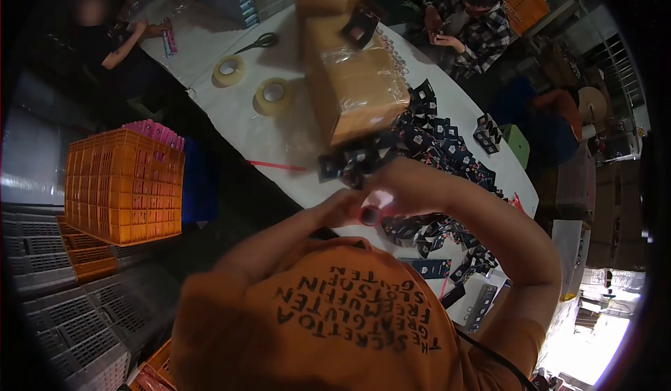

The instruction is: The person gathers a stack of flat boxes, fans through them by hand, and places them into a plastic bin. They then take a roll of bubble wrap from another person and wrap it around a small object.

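Note:
My left hand is closed in front of my chest, its fingers meeting my right hand; what it holds is hidden. Closed around a small red-rimmed roll with a dark hollow core, my right hand is blurred at the fingers. Just beyond both hands, small black packets with white labels overlap the fingers in this view. To the right spreads a large heap of similar black packets. A red strip lies on the white table to the left.
Beyond my hands stands a taped cardboard box. Rolls of clear tape and scissors lie to its left. An orange crate stands left of the table. Two people work across the table.

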The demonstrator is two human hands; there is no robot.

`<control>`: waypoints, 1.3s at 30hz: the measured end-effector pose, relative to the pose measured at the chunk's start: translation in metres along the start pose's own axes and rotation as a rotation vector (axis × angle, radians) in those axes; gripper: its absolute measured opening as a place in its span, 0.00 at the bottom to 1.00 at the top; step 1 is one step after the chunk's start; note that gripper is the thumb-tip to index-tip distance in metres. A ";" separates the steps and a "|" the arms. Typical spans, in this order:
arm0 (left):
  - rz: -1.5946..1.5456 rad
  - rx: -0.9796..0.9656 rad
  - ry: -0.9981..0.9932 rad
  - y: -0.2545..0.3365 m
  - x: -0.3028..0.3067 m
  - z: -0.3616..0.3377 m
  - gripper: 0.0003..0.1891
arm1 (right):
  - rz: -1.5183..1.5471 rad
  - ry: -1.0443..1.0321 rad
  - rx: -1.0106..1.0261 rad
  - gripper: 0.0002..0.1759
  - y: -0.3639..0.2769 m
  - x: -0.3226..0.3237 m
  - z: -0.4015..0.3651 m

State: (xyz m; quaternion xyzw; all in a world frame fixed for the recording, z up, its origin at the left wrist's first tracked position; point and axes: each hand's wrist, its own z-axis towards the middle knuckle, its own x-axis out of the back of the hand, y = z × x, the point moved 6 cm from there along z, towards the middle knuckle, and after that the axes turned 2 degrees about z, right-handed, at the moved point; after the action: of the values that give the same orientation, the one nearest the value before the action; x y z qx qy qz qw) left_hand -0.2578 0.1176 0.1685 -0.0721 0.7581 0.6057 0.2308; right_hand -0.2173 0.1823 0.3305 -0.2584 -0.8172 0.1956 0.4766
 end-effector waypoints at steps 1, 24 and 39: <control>0.515 -0.278 -0.013 0.012 -0.001 -0.002 0.17 | -0.007 0.190 0.115 0.12 -0.005 0.012 -0.003; 0.007 -0.247 0.206 0.000 0.006 0.021 0.17 | -0.034 0.555 -0.154 0.06 0.019 0.032 -0.051; 0.470 -0.454 0.551 -0.027 0.001 0.025 0.12 | 0.331 0.171 -0.401 0.25 -0.002 -0.021 -0.031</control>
State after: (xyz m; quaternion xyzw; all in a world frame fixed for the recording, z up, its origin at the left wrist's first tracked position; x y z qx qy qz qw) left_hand -0.2417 0.1348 0.1398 -0.1056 0.6346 0.7514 -0.1466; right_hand -0.1823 0.1702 0.3323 -0.4930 -0.7432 0.0827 0.4448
